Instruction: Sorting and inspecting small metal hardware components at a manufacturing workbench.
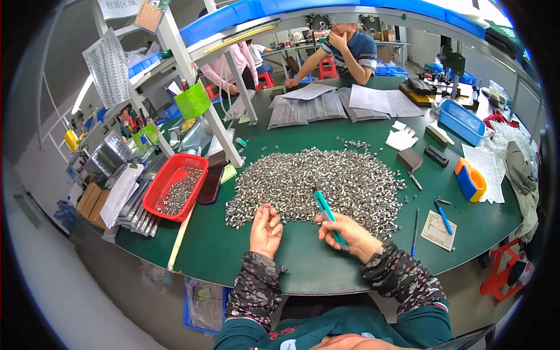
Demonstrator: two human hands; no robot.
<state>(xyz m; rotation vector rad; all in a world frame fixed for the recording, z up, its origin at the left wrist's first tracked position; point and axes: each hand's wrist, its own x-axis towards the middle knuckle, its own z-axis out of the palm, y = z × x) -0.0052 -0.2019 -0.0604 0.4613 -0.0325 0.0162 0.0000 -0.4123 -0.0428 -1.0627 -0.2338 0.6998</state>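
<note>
Head view: right hand point(352, 233) grips teal tool point(325, 209), long axis pointing forward-left; left hand point(266, 233) curled, contents unclear.

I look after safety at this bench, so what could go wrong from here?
The teal tool in the right hand points over the pile of small metal parts, so it might scatter some. If it is sharp, which I can't tell, the left hand nearby could get nicked. The red basket also holds loose parts and might spill if bumped.
</note>
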